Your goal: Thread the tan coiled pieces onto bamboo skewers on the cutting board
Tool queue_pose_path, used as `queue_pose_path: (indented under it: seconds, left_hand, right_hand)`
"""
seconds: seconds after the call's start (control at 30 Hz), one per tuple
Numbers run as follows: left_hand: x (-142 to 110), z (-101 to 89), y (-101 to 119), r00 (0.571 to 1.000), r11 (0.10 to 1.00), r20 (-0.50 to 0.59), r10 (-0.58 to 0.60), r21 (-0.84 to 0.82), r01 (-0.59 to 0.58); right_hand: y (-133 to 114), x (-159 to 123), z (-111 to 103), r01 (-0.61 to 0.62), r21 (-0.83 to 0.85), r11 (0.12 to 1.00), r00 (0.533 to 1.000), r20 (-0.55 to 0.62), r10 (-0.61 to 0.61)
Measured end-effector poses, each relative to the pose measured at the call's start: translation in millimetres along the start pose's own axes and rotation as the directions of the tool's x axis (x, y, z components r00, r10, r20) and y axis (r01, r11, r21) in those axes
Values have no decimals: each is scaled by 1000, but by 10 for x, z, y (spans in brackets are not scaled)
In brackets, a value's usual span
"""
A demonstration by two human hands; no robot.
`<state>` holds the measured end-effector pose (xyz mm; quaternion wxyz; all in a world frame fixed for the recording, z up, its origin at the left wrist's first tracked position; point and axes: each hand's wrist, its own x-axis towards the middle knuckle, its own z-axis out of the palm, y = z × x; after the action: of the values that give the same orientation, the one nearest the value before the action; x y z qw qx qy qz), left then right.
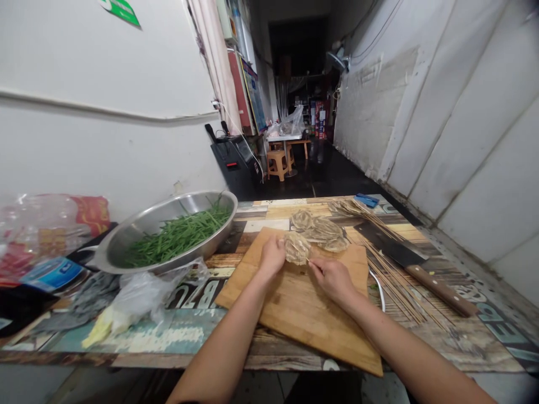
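Observation:
My left hand grips the left edge of a flat, round, wrinkled tan food piece, held over the wooden cutting board. At the piece's right edge, my right hand is closed in a pinch on a thin bamboo skewer; only a short bit of it shows. How far the skewer runs into the piece is hidden. Several similar flat pieces lie overlapping at the board's far edge. Loose bamboo skewers are spread on the table to the right of the board.
A cleaver with a wooden handle lies on the right. Skewered pieces and a blue object sit at the back right. On the left are a steel bowl of cut greens and plastic bags.

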<state>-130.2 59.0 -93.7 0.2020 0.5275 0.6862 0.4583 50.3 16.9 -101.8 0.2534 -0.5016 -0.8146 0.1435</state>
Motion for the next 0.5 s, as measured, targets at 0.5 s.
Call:
queue_pose_path:
  seconds: [0.5]
  left_hand:
    - [93,-407,-164,700,823,493,517,-60,-565]
  right_hand:
    - [-235,-9,-175,7,-266,964,981,189,45]
